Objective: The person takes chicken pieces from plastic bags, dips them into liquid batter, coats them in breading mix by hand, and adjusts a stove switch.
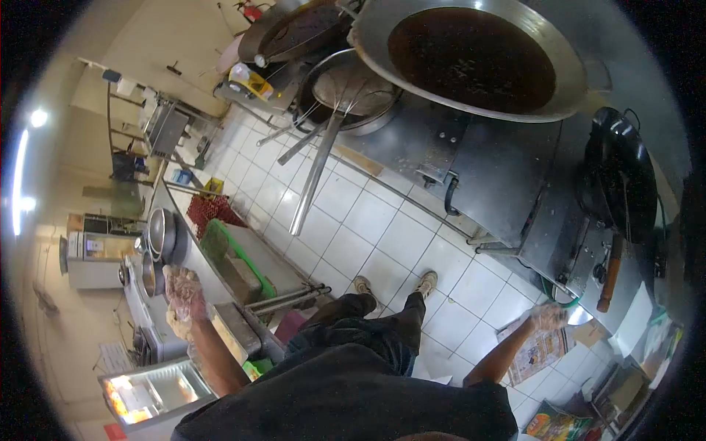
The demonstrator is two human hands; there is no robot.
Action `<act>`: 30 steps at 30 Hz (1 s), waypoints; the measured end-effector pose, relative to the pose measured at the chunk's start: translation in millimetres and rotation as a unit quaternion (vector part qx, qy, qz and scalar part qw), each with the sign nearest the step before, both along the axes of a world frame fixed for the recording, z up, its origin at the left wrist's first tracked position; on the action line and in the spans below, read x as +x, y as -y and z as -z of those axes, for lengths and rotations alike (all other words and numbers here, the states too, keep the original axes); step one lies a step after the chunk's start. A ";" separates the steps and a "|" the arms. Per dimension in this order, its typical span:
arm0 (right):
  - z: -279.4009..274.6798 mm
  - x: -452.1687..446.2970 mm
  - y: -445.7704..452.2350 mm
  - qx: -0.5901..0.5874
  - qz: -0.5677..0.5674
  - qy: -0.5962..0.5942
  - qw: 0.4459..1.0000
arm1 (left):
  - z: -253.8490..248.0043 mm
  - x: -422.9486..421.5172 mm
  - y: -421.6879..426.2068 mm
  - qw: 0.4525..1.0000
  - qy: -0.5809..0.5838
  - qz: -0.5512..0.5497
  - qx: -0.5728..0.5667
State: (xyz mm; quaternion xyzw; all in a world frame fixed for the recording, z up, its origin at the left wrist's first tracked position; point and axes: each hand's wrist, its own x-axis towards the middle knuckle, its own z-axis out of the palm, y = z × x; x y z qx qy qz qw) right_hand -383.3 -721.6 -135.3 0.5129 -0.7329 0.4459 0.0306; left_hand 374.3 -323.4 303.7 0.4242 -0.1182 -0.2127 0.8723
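Note:
At the left, my left hand (185, 292) is raised in a clear, wrinkled covering, its fingers curled. Pale lumpy material (179, 323) shows against its lower side; what the fingers hold is unclear. Beside that forearm is a metal tray (246, 339) with pale contents. Over at the right, my right hand (549, 317) is by the counter edge, just below a green-rimmed round item (560, 292). Its fingers are blurred, and any object in them cannot be made out. A printed newspaper sheet (535, 354) lies beneath that hand.
A wide pan of dark liquid (471, 62) stands on the metal stove (500, 176). Long-handled strainers (318, 173) jut over the tiled floor. A black wok (621, 176) and wooden handle (610, 275) are at right. A green-rimmed container (213, 246) and metal bowls (160, 234) are at left.

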 end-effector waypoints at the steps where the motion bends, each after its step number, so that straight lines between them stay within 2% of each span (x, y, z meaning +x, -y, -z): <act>1: -9.6 16.1 -14.0 -0.008 -0.027 -0.035 0.999 | 4.5 2.2 0.7 0.999 0.017 -0.036 0.024; 3: -31.8 48.1 -39.0 -0.031 -0.080 -0.107 0.991 | 16.0 5.9 4.2 0.991 0.047 -0.107 0.070; 4: -27.4 57.0 -54.4 -0.024 -0.108 -0.097 0.989 | 23.9 17.1 -6.7 0.997 0.036 0.054 -0.029; 5: -26.0 67.7 -69.6 -0.016 -0.136 -0.086 0.987 | 26.8 20.1 -9.2 0.999 0.013 0.038 -0.032; 6: -42.1 100.8 -79.1 0.053 -0.192 0.139 0.970 | 30.2 22.3 -8.1 0.999 -0.010 0.022 -0.035; 7: -62.6 136.9 -88.1 0.069 -0.192 0.438 0.875 | 33.1 30.0 -9.8 0.999 -0.034 0.007 -0.038; 8: -83.5 173.1 -97.0 0.069 -0.112 0.631 0.765 | 46.4 55.4 -18.5 0.996 -0.012 0.065 -0.062; 9: -104.3 209.0 -102.3 0.106 -0.090 0.657 0.741 | 59.7 80.7 -27.0 0.989 0.010 0.124 -0.084; 10: -140.6 258.8 -111.9 0.093 -0.108 0.658 0.740 | 64.5 88.7 -19.1 0.994 0.084 0.072 -0.016; 11: -112.8 272.5 -112.4 0.141 -0.070 0.660 0.734 | 68.7 96.1 -8.9 0.986 0.157 0.019 0.051; 12: -112.6 293.4 -120.8 0.162 -0.154 0.658 0.719 | 69.6 101.5 3.6 0.935 0.213 -0.121 0.257; 14: -110.2 339.3 -135.8 0.177 -0.275 0.655 0.681 | 85.1 147.2 -4.0 0.997 0.059 -0.045 0.037; 16: -104.3 386.3 -145.4 0.164 -0.346 0.662 0.644 | 88.9 190.5 -0.5 0.996 0.071 -0.047 0.012; 19: -101.3 457.1 -150.4 0.295 -0.352 0.521 0.719 | 74.0 242.3 19.8 0.997 0.043 -0.053 -0.035; 20: -103.4 485.3 -160.6 0.297 -0.329 0.486 0.753 | 77.8 266.7 21.2 0.997 0.059 -0.036 -0.026; 22: -106.3 524.3 -182.1 0.324 -0.310 0.438 0.779 | 89.2 305.4 27.6 0.997 0.082 -0.004 -0.013; 26: -96.8 609.8 -240.3 0.344 -0.267 0.391 0.811 | 84.4 402.0 68.3 0.989 0.021 0.119 -0.088; 28: -96.5 653.1 -253.6 0.373 -0.244 0.373 0.814 | 78.1 437.2 92.9 0.989 -0.016 0.119 -0.085; 30: -78.0 691.9 -259.0 0.358 -0.279 0.386 0.803 | 75.2 473.0 117.6 0.983 -0.027 0.152 -0.099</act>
